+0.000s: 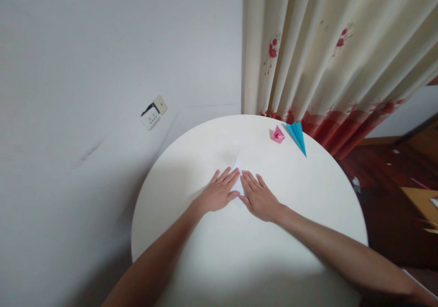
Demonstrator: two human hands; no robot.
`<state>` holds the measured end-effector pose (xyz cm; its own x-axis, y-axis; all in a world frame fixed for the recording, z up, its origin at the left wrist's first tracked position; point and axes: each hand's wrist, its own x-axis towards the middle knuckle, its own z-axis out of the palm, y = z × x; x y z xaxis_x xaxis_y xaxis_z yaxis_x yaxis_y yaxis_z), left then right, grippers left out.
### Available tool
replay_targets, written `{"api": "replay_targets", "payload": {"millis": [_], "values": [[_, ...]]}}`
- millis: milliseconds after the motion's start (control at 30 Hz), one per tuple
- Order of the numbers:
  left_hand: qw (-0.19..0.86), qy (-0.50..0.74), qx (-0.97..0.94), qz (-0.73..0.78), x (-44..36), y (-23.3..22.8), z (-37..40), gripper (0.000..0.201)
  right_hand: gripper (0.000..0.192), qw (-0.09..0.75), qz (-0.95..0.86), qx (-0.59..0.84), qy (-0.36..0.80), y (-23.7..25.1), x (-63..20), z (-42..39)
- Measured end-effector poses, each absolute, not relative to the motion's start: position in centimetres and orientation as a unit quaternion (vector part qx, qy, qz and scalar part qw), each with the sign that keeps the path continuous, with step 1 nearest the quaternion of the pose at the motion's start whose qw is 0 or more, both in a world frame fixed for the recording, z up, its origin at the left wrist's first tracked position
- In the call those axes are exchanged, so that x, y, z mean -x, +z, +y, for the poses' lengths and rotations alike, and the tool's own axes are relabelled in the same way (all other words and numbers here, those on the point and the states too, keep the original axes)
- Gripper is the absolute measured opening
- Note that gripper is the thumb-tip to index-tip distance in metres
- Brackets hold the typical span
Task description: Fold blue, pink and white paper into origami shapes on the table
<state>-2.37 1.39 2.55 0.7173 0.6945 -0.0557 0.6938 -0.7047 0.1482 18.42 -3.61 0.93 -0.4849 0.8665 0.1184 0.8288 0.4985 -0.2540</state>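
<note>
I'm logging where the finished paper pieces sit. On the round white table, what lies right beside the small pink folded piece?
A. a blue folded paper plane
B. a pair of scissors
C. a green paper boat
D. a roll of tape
A: the blue folded paper plane lies just right of the pink folded piece, near the table's far edge by the curtain.

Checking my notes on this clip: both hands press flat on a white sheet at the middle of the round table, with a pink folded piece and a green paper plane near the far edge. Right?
Not quite: the paper plane is blue, not green. The head view shows it beside the pink folded piece near the far edge of the round table, while the left hand and right hand press flat on the white sheet.
</note>
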Motion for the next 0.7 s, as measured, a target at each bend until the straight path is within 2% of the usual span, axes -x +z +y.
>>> {"api": "replay_targets", "payload": {"millis": [133,333,500,700], "values": [[0.124,-0.026,-0.923,0.365,4.1,2.8,2.4,0.077,0.073,0.099,-0.874,0.466,0.099,1.1,-19.3,-3.1],[0.18,-0.026,-0.922,0.341,5.0,3.4,3.5,0.101,0.1,0.076,-0.891,0.421,0.154,1.5,-20.6,-2.4],[0.188,0.037,-0.923,0.333,4.8,3.4,3.7,0.094,0.108,0.071,-0.885,0.415,0.198,2.1,-21.0,-2.1],[0.204,0.032,-0.919,0.336,4.9,3.4,3.9,0.083,0.107,0.066,-0.88,0.414,0.224,2.7,-21.2,-1.9]]}}
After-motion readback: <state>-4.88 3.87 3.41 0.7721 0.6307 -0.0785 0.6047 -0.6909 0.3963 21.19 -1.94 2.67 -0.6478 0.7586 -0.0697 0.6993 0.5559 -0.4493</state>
